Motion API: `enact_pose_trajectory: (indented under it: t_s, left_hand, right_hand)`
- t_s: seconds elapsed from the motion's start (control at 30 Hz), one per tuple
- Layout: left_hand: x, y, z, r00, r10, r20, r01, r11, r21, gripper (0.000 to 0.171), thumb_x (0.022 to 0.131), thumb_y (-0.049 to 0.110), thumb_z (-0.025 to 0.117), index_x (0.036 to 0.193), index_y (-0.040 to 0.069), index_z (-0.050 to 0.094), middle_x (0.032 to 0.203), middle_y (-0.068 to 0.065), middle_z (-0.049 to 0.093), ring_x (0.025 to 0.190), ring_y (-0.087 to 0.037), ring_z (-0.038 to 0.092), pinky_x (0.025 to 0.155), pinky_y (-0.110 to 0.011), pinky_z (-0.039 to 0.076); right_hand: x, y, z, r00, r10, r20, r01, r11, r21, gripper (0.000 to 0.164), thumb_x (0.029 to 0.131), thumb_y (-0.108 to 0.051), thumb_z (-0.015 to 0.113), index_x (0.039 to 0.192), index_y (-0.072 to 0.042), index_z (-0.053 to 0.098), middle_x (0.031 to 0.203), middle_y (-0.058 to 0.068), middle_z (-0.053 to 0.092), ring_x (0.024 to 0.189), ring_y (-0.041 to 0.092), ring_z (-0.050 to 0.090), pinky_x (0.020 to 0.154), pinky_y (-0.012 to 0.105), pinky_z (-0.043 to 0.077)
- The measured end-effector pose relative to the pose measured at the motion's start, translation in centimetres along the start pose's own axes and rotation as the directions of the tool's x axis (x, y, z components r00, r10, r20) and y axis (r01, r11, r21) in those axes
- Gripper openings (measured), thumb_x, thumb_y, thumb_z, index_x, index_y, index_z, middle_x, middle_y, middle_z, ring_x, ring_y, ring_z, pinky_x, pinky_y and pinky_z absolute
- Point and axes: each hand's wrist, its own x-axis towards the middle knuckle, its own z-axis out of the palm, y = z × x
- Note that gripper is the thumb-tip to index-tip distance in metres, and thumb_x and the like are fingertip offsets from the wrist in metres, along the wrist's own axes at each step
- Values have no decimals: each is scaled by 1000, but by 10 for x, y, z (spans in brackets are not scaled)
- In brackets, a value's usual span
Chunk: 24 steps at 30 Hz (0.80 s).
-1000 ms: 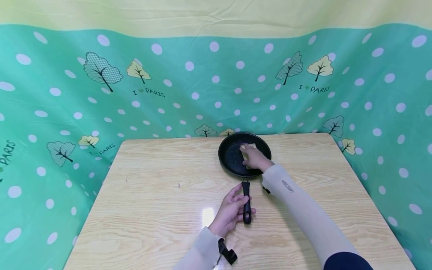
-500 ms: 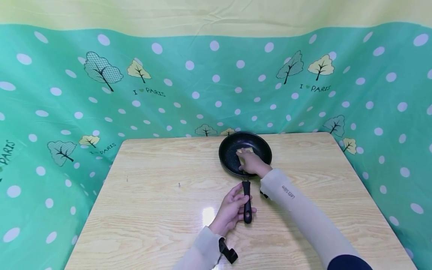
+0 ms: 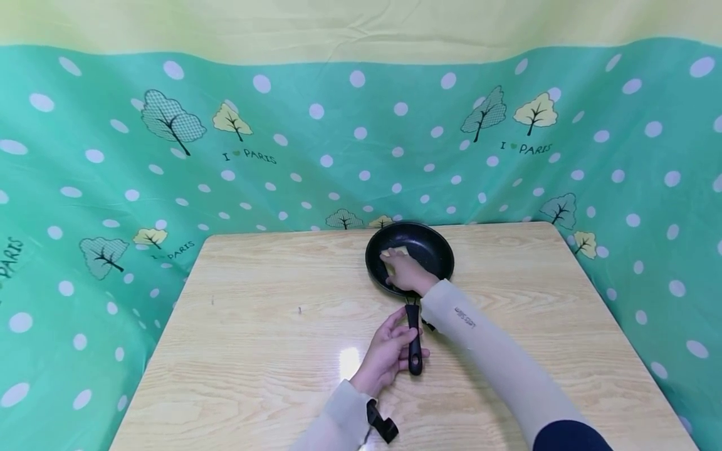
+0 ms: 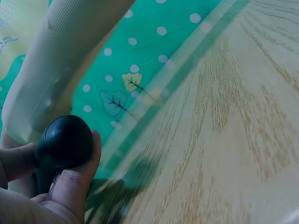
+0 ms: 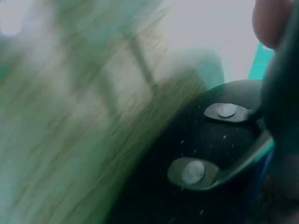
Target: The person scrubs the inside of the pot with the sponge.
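Observation:
A black frying pan (image 3: 430, 250) sits at the back of the table, its handle (image 3: 415, 354) pointing toward me. My left hand (image 3: 385, 352) grips that handle between thumb and fingers; the left wrist view shows the rounded handle end (image 4: 67, 140) in the grasp. Inside the pan, my right hand (image 3: 410, 273) holds a pale yellow sponge (image 3: 402, 250) against the left part of the pan's bottom. Fingers and palm cover most of the sponge. The right wrist view catches the pan's outer wall (image 5: 154, 186) and a rivet (image 5: 193, 172) by the handle bracket, not the sponge.
The light wooden table (image 3: 271, 351) spreads out around the pan. A green dotted curtain (image 3: 316, 163) hangs right behind the table's back edge and along both sides. The right forearm (image 3: 496, 351) crosses above the table to the right of the handle.
My right hand has slid left and slightly toward me across the pan's bottom with the sponge. The left hand keeps its grip on the handle, and the pan stays in place.

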Motion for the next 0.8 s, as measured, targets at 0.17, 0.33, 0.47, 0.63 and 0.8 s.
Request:
enact_pose_trajectory:
  t_s: [0.17,0.33,0.47,0.63,0.8]
  left_hand:
    - [0,-1,1,1000,-7,-3,7,1000,-5,66,95,13,63,153,24,34,129,-19,59,76,-26,73,63,-37,59]
    - [0,0,0,1000,-2,-6,2,1000,-1,66,96,13,63,153,23,33,127,-19,60,76,-26,73,62,-36,59]
    - [1,0,-1,1000,2,-11,-2,1000,1,67,96,13,63,154,22,33,128,-19,59,76,-25,73,65,-38,59]
    - [0,-1,-1,1000,4,-4,-4,1000,3,66,96,13,63,154,23,33,126,-19,60,76,-25,73,61,-34,58]
    - [-2,-1,0,1000,8,-3,-8,1000,3,66,96,14,63,154,22,33,123,-18,61,76,-25,73,60,-34,58]
  right_hand:
    - [8,-2,0,1000,-9,-10,9,1000,-7,67,93,-18,69,152,-11,37,161,18,21,147,39,20,118,55,19]
    - [17,1,-7,1000,-12,-6,12,1000,-22,67,93,-18,69,152,-11,37,161,18,21,147,39,19,118,53,20]
    - [19,8,-15,1000,5,-4,-5,1000,-4,66,94,-17,67,153,-11,36,162,17,19,148,38,16,119,52,19]
    - [16,21,-20,999,35,-8,-35,999,-3,65,95,-16,65,153,-11,35,162,18,18,149,38,15,119,52,18]
    - [9,31,-24,999,32,-4,-32,999,-29,66,95,-15,66,153,-9,35,161,20,19,147,40,17,118,54,19]
